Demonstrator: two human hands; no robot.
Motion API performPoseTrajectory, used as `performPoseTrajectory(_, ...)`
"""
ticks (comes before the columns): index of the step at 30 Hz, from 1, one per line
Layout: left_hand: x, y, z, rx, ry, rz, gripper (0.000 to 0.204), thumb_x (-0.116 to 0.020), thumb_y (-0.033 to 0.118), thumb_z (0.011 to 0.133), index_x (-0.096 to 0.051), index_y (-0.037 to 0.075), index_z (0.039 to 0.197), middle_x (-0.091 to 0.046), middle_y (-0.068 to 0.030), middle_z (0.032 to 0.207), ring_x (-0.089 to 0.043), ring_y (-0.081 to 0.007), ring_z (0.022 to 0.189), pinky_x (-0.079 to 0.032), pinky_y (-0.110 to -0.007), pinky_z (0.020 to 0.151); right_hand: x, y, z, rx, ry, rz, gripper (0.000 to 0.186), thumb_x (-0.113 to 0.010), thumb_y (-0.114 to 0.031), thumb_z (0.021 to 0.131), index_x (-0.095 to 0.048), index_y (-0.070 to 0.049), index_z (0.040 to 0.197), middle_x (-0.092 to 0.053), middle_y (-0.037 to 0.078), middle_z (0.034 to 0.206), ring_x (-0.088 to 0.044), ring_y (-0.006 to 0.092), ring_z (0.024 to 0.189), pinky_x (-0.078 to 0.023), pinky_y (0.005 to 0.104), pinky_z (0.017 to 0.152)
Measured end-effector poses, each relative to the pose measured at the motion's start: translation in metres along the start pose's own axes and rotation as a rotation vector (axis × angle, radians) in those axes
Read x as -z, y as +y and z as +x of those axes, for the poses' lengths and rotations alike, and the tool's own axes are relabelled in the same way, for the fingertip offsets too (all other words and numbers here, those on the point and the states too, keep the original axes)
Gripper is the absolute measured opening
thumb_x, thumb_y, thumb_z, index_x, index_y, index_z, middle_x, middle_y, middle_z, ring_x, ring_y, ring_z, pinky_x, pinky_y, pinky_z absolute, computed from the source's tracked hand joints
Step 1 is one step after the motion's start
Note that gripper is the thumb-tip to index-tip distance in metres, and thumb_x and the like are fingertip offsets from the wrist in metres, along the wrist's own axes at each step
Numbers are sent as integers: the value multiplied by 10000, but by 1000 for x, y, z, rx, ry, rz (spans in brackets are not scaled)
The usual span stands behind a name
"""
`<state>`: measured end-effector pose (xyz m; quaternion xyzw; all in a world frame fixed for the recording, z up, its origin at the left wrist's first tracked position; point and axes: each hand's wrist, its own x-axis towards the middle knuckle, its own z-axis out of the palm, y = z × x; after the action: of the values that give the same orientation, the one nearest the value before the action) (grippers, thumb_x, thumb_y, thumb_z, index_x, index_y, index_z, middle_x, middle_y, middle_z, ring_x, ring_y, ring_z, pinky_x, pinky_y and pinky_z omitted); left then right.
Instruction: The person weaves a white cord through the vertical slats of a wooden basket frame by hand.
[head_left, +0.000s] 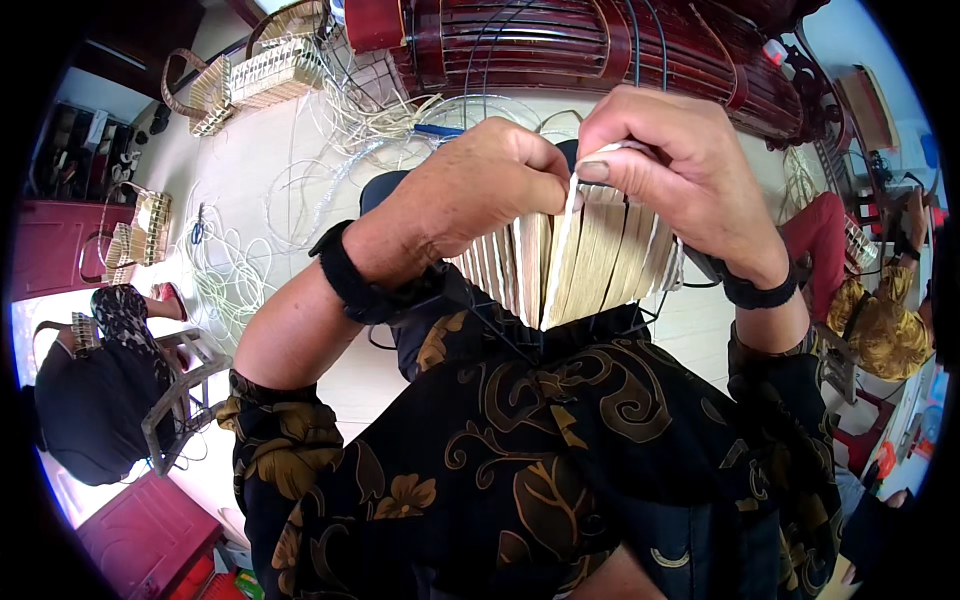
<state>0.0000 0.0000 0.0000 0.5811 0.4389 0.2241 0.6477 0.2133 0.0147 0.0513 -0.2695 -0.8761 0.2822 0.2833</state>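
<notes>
A partly woven piece (pixel 610 260) of pale cream strips on a black wire frame (pixel 480 315) is held upright over my lap in the middle of the view. My left hand (pixel 480 180) is closed at its top left, fingertips bent in behind a white edge; what exactly they grip is hidden. My right hand (pixel 680 170) pinches the white strip along the top edge, thumb in front, next to the fingers of my left hand. The strips fan downward to a white ridge at the piece's lower middle.
A red wooden bench (pixel 560 40) stands ahead. Loose cords (pixel 230 280) and finished baskets (pixel 270 80) lie on the tiled floor (pixel 320 150). One seated person (pixel 100 400) is at left, another (pixel 880 320) at right. A red cabinet (pixel 140 540) is at lower left.
</notes>
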Motion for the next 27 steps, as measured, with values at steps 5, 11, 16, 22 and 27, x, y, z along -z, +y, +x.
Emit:
performPoseTrajectory(5,-6,-8,-1,-96,79,-178,187,-673,120,731,-734,-41,802,-570,-1,650,-457,-77,614,-349,-279,547,-12,1,-1,-100,29,185,77,-678,-122,938,-679,-50,913,-645,5,704,-587,100,618,-454,250,558)
performPoseTrajectory(11,8,-7,0,-91,-71,-255,216,-737,70,825,-753,-42,1009,-744,-105,969,-680,-134,908,-496,-250,872,-23,15,0,-158,42,307,112,-654,-140,961,-687,-44,914,-692,21,736,-672,87,680,-521,226,600)
performPoseTrajectory(16,13,-13,-2,-127,-139,-316,250,-718,59,852,-726,-53,1075,-729,-109,1045,-671,-145,983,-500,-270,913,-28,13,2,-198,42,368,126,-645,-140,974,-687,-36,917,-690,20,736,-668,85,674,-532,220,605)
performPoseTrajectory(22,18,-27,2,-137,-199,-438,239,-652,51,862,-720,-63,1061,-722,-111,1060,-663,-154,1005,-486,-286,947,-27,7,5,-285,20,378,123,-644,-133,977,-678,-31,918,-687,15,736,-658,74,672,-532,217,608)
performPoseTrajectory(27,19,-24,-6,-159,-206,-493,276,-613,70,822,-719,-66,1037,-720,-114,1036,-656,-170,987,-469,-303,958,-28,6,8,-312,11,333,116,-634,-117,981,-667,-25,918,-689,18,731,-657,64,669,-524,220,596)
